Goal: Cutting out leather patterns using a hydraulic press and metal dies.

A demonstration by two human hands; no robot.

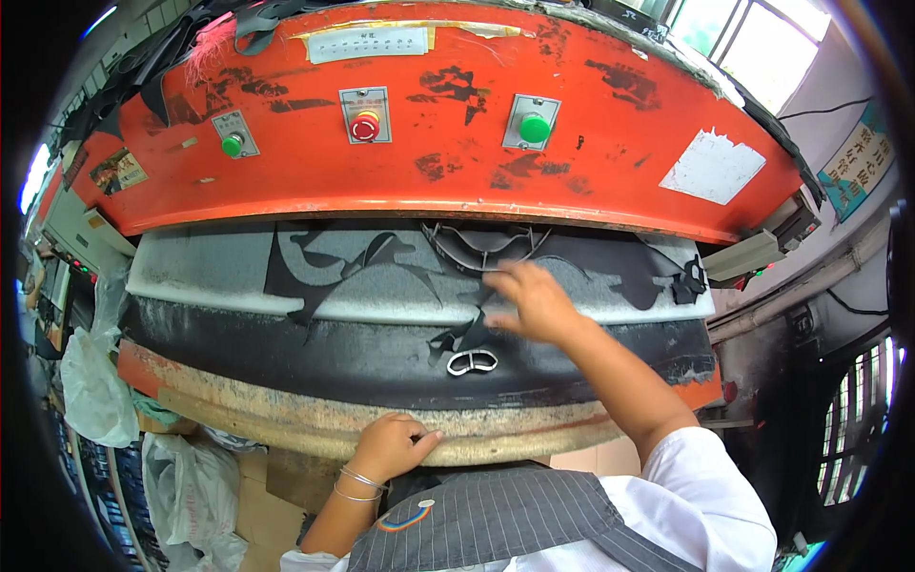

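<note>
My right hand [534, 303] reaches over the press bed with its fingers apart, holding nothing that I can see. Just beyond its fingertips lies a curved metal cutting die [486, 250], partly under the press head; whether they touch I cannot tell. Below the hand, a small dark scrap [467, 334] hangs over the front of the pale cutting pad [224, 297]. A small oval cutting die [473, 362] rests on the black ledge. Dark sheet material [381, 272] with cut-out curves covers much of the pad. My left hand [396, 445] sits loosely curled on the worn front edge, nothing in it.
The orange press head [457, 172] spans the bed, carrying a red button [364, 126] and two green buttons [535, 129]. Plastic bags [191, 486] stand at the lower left. A pipe [772, 310] runs along the wall at right.
</note>
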